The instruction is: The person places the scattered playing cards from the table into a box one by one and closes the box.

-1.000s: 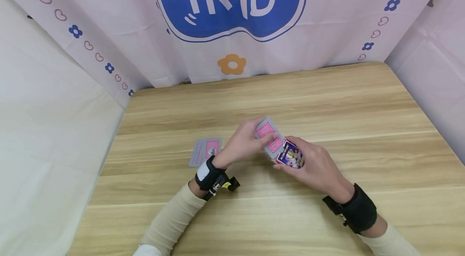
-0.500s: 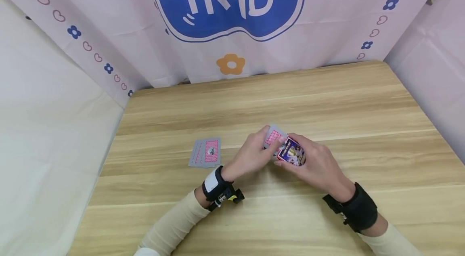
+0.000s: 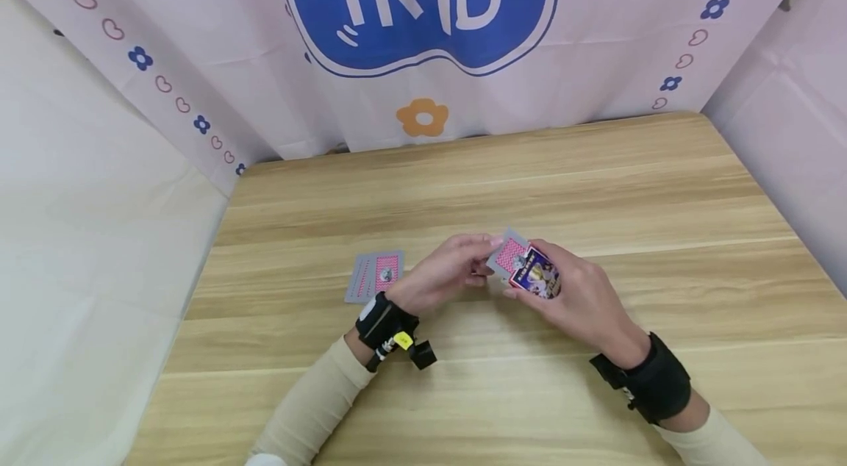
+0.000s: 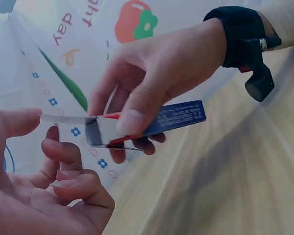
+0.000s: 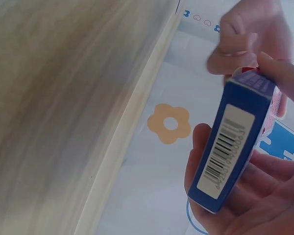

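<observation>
My right hand [image 3: 585, 300] grips a small blue playing-card box [image 3: 537, 276] with a picture on its front. Pink-backed playing cards [image 3: 512, 254] stick partly out of its left end. In the right wrist view a barcode shows on the narrow side of the card box [image 5: 225, 152]. My left hand [image 3: 445, 273] is at the outer end of these cards. In the left wrist view its thumb [image 4: 22, 121] extends to the card edge, while the other fingers bend below it. Cards inside the box are hidden.
Several more pink-backed playing cards [image 3: 375, 276] lie overlapped on the wooden table [image 3: 595, 187], left of my left hand. A printed curtain [image 3: 370, 109] hangs behind the table's far edge.
The cards have slid further into the box. My left hand moved right along them, then back slightly left, with its thumb now at their outer end. The right hand keeps its grip.
</observation>
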Available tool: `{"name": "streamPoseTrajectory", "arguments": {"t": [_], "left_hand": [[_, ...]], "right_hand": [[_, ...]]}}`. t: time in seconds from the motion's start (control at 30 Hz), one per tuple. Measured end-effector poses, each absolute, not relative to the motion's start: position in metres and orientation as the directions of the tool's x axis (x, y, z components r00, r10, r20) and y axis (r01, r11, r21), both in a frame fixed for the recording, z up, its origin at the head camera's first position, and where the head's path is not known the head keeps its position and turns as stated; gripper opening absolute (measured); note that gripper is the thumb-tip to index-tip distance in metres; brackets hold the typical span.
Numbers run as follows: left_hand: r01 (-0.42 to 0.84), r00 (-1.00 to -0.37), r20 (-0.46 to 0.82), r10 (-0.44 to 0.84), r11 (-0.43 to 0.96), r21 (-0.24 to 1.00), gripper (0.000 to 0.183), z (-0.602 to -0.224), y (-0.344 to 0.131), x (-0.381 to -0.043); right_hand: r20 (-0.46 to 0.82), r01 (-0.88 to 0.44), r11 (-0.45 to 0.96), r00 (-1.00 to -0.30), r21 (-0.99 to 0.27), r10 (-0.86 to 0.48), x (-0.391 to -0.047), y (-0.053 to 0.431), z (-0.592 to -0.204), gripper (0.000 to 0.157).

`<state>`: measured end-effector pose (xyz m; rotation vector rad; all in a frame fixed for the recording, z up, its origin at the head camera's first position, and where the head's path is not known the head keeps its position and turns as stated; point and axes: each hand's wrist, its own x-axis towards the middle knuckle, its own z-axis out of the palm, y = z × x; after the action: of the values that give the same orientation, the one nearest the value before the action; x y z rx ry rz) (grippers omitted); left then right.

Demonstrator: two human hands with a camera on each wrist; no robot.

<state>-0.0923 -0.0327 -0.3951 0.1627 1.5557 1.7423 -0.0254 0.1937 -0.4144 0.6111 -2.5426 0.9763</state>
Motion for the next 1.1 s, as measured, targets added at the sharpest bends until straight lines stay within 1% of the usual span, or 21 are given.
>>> {"name": "streamPoseTrajectory", "arguments": {"t": [0.03,0.13,0.27,0.47,0.63,0.73,0.8,0.83,0.87,0.93,0.97,1.03,1.07,1.1], "left_hand": [[-0.474,-0.677,-0.393,0.622,0.039,0.88,0.022,-0.398,-0.031,-0.093],[-0.498,-0.653,-0.395,0.647,0.026,0.867,0.027,-0.406,-0.028,-0.094],[-0.493,-0.649,-0.396,0.65,0.037,0.869,0.032,-0.412,-0.026,-0.094],[-0.486,-0.638,-0.402,0.657,0.061,0.872,0.028,-0.418,-0.021,-0.092],[-0.519,-0.622,-0.431,0.654,0.068,0.852,0.027,-0.422,-0.017,-0.088],[-0.522,-0.628,-0.444,0.639,0.076,0.849,0.028,-0.422,-0.017,-0.087],[-0.496,-0.644,-0.438,0.627,0.094,0.863,0.025,-0.418,-0.02,-0.089],[-0.467,-0.654,-0.429,0.623,0.114,0.877,0.024,-0.415,-0.023,-0.091],[-0.404,-0.67,-0.413,0.618,0.163,0.9,0.023,-0.411,-0.028,-0.094],[-0.239,-0.696,-0.371,0.615,0.289,0.927,0.02,-0.4,-0.041,-0.102],[-0.132,-0.705,-0.344,0.62,0.362,0.923,0.019,-0.395,-0.049,-0.107],[0.083,-0.72,-0.301,0.626,0.508,0.857,0.021,-0.383,-0.068,-0.119],[0.171,-0.725,-0.29,0.625,0.571,0.803,0.022,-0.377,-0.078,-0.124],[0.225,-0.728,-0.289,0.622,0.614,0.757,0.023,-0.373,-0.089,-0.13]], "right_hand": [[0.462,-0.508,0.667,-0.846,-0.545,-0.267,-0.025,0.194,-0.414,0.074],[0.47,-0.516,0.662,-0.841,-0.543,-0.269,-0.025,0.194,-0.415,0.075],[0.475,-0.52,0.654,-0.838,-0.549,-0.269,-0.025,0.193,-0.415,0.074],[0.456,-0.511,0.655,-0.847,-0.557,-0.272,-0.025,0.192,-0.414,0.075],[0.452,-0.512,0.655,-0.847,-0.556,-0.279,-0.023,0.191,-0.415,0.075],[0.455,-0.515,0.657,-0.845,-0.551,-0.282,-0.023,0.191,-0.415,0.076],[0.458,-0.518,0.656,-0.843,-0.548,-0.283,-0.023,0.191,-0.415,0.076],[0.459,-0.52,0.657,-0.842,-0.546,-0.284,-0.024,0.191,-0.415,0.076],[0.46,-0.52,0.659,-0.841,-0.543,-0.285,-0.024,0.191,-0.414,0.076],[0.46,-0.518,0.665,-0.842,-0.538,-0.283,-0.024,0.192,-0.414,0.076],[0.458,-0.514,0.668,-0.843,-0.538,-0.281,-0.024,0.192,-0.414,0.076],[0.45,-0.506,0.674,-0.849,-0.538,-0.278,-0.024,0.192,-0.413,0.076],[0.446,-0.501,0.678,-0.851,-0.537,-0.276,-0.024,0.192,-0.413,0.077],[0.443,-0.498,0.681,-0.853,-0.536,-0.275,-0.023,0.192,-0.413,0.077]]}}
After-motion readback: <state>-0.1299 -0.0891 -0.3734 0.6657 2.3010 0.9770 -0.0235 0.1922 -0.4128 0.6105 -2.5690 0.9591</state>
